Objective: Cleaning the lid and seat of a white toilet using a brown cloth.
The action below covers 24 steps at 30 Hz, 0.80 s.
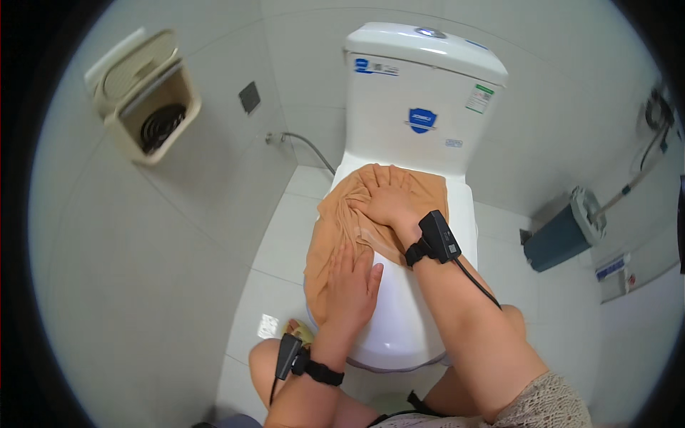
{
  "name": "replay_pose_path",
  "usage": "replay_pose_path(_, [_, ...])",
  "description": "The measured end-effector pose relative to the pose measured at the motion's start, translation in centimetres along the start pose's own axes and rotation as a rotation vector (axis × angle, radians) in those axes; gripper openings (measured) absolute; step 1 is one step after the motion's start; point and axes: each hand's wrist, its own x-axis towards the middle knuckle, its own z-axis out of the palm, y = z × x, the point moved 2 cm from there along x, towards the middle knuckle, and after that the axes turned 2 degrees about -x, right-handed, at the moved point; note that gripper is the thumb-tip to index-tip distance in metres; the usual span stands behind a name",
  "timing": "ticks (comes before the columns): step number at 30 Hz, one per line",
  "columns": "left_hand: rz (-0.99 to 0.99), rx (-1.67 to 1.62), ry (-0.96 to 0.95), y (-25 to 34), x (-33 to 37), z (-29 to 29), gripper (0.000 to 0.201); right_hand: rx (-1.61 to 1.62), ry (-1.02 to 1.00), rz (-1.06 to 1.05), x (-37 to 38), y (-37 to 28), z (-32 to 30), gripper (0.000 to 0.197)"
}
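Note:
A crumpled tan cloth (328, 235) is spread over the closed white toilet lid (407, 314), covering its back and left side. My left hand (351, 285) lies flat on the cloth's near left part, fingers stretched toward the tank and thumb apart. Farther back, my right hand (389, 203) presses flat on the cloth with its fingers spread. Folds bunch up between the two hands. The front and right of the lid show bare and glossy.
Behind the lid stands the white toilet tank (421, 93). An opened beige wall box (157, 128) holding something dark and coiled hangs at the left. A grey-blue bucket (560, 239) with a long handle stands at the right. A grey hose (314, 148) runs behind the toilet.

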Motion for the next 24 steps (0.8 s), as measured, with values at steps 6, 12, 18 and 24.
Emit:
replay_pose_path(6, [-0.01, -0.019, 0.181, 0.2, 0.0, -1.2, 0.038, -0.008, -0.015, -0.267, 1.0, -3.9, 2.0, 0.068])
replay_pose_path(12, [-0.108, -0.048, 0.253, -0.3, -0.9, -3.3, 0.035, -0.009, 0.018, -0.516, -2.1, -6.5, 3.6, 0.051])
replay_pose_path(18, [-0.128, -0.148, 0.255, -0.8, -2.6, -3.3, 0.04, 0.071, 0.083, -0.675, -6.4, -7.1, 4.5, 0.045])
replay_pose_path(24, [-0.088, -0.132, 0.119, 0.8, -4.6, -3.4, 0.04, 0.169, 0.124, -0.663, -10.9, -6.2, 3.9, 0.044])
